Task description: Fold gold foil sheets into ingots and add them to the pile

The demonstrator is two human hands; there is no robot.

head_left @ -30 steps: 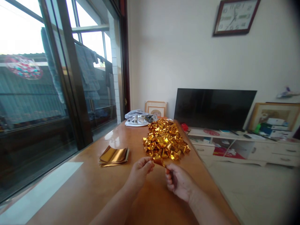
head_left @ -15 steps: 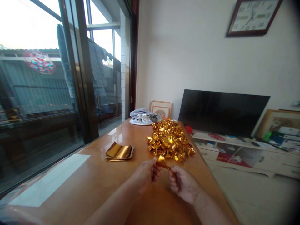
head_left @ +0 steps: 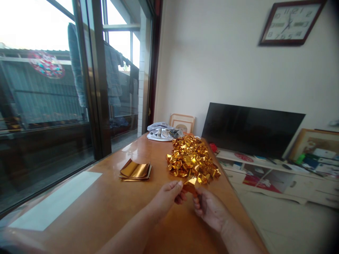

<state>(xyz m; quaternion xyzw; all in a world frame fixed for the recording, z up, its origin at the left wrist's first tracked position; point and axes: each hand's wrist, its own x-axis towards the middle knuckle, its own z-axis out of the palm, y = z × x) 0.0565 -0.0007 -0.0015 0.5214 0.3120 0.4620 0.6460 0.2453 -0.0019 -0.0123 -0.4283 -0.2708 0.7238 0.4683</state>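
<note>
My left hand (head_left: 168, 197) and my right hand (head_left: 209, 209) meet over the wooden table (head_left: 106, 208), both pinching one small folded gold foil piece (head_left: 190, 183) between their fingertips. Just beyond it lies a heap of folded gold foil pieces (head_left: 192, 160). A short stack of flat gold foil sheets (head_left: 135, 170) rests on the table to the left of my hands, with its top sheet curling up.
A crumpled grey cloth (head_left: 162, 132) and a small picture frame (head_left: 182, 122) sit at the table's far end. Glass sliding doors (head_left: 53, 106) run along the left. To the right stand a dark television (head_left: 251, 128) on a low white cabinet (head_left: 278, 176) and a wall clock (head_left: 290, 23).
The foil piece between my fingers has shifted slightly right and been turned. My left hand's fingers have stretched out toward it. The view has barely moved since half a second ago.
</note>
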